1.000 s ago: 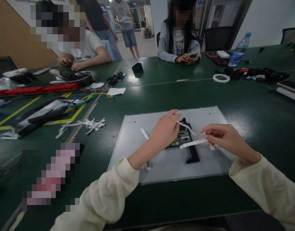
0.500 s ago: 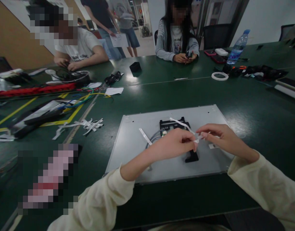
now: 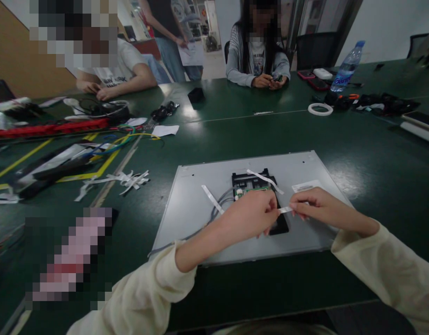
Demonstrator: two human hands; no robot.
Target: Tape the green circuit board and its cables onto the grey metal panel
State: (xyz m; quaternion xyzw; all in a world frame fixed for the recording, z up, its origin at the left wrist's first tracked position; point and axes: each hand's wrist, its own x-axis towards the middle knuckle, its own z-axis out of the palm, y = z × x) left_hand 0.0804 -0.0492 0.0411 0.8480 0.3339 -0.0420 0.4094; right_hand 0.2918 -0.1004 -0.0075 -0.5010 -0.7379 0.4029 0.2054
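Observation:
Between my two hands a short white strip of tape (image 3: 284, 210) is stretched. My left hand (image 3: 254, 211) pinches its left end, and my right hand (image 3: 314, 204) pinches the other. Below them lies a flat grey metal panel (image 3: 189, 200). On it sits a black plastic bracket (image 3: 282, 225) with a green circuit board (image 3: 254, 189), partly covered by my left hand. One white strip (image 3: 265, 180) is stuck across the bracket's upper part. Another white strip (image 3: 212, 199) crosses the grey cable (image 3: 224, 201) on the left. A white label (image 3: 306, 186) shows near my right hand.
A heap of white strips (image 3: 130, 180) lies left of the panel on the green table (image 3: 214, 135). Farther back are a tape roll (image 3: 320, 109), a water bottle (image 3: 347, 67) and a black box (image 3: 195, 95). Two people sit across the table; others stand behind.
My hands have drawn slightly apart, so the strip between them now shows straight. My left hand has moved a little left and down, uncovering more of the bracket and label.

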